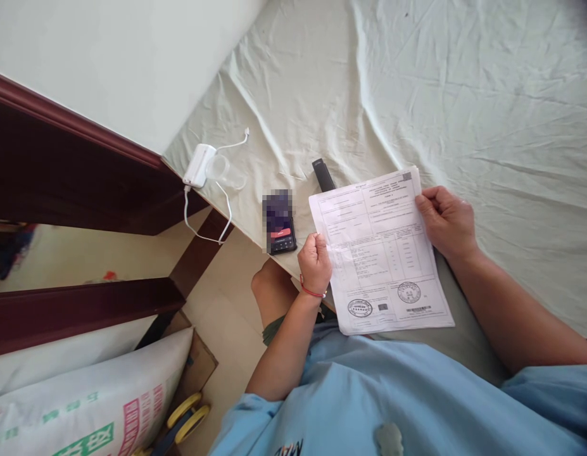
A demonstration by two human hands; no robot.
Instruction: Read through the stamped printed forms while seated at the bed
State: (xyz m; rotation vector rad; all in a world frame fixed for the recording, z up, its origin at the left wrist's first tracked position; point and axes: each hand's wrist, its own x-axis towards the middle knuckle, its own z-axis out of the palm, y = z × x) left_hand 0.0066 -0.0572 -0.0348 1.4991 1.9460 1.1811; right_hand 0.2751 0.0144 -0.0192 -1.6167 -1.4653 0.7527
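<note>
A small stack of printed papers [383, 253] is held up between my two hands, its top sheet showing a form with a table and two round stamps. My left hand [315, 263], with a red string bracelet at the wrist, pinches the left edge. At the upper right edge, my right hand [446, 221] grips the sheets between thumb and fingers. Just beyond the papers a black stapler-like object [322, 173] lies partly hidden by them. To the left of it rests a phone [280, 221] with its screen lit and partly blurred.
A white charger block [199, 166] with a white cable lies near the edge of the pale green cloth [302, 76], beside a clear plastic piece [229, 172]. Dark wooden furniture [84, 126] stands left. A printed white sack [98, 399] and yellow-handled scissors-like object [191, 418] are lower left.
</note>
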